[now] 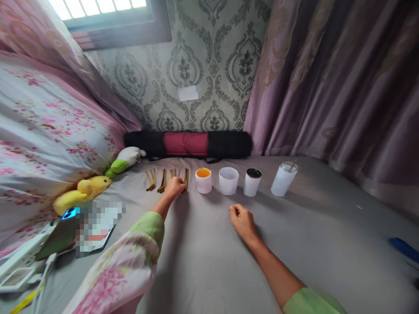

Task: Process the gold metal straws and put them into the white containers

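My left hand (pixel 176 186) reaches down over thin brown sticks, its fingers curled together. What lies under its fingertips is hidden. Several small groups of these sticks (pixel 162 181) lie in a row on the grey sheet, on both sides of the hand. To its right stand a white-wrapped cup with orange inside (pixel 203 183), a whitish open cup (pixel 228 183), a white-wrapped can with a dark inside (pixel 252 185) and a taller white-wrapped jar (pixel 283 181) holding a thin stick. In front of the cups my right hand (pixel 242 220) hovers or rests, fingers closed, with nothing visible in them.
A black and maroon roll-shaped bag (pixel 186 144) lies along the patterned wall. Plush toys (pixel 98 185), a phone (pixel 57 235) and a white power strip (pixel 19 248) are at the left. A blue object (pixel 404 249) sits at the right edge, below the curtain (pixel 327 87).
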A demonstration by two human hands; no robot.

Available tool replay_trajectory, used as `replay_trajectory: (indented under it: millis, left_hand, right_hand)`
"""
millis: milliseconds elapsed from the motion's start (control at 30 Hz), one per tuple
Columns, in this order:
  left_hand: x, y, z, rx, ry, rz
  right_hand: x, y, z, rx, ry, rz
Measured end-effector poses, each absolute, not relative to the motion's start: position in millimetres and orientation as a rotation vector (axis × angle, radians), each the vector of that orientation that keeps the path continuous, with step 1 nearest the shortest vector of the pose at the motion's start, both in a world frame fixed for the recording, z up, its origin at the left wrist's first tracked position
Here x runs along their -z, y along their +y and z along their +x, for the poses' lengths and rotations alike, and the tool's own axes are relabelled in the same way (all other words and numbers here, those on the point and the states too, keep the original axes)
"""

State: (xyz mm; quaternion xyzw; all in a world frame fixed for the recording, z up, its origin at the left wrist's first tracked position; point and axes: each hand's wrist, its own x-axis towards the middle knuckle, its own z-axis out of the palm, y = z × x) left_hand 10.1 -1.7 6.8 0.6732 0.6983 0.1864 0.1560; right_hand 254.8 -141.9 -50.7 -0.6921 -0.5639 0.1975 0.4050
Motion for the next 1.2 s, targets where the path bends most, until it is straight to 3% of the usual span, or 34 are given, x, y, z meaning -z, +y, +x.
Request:
replay_trajectory:
  millis: [600,1200]
  left_hand:
    - [11.4,-7.6,18.9,-0.993,1.517,1.194]
    - [13.3,-32.8,27.8,-1.117,1.220,0.858]
  right_hand:
    - [50.6,-142.1,254.4,-0.466,-1.445,-1.746]
    - [50.2,-142.2,254.2,-0.463,-1.451,-1.734]
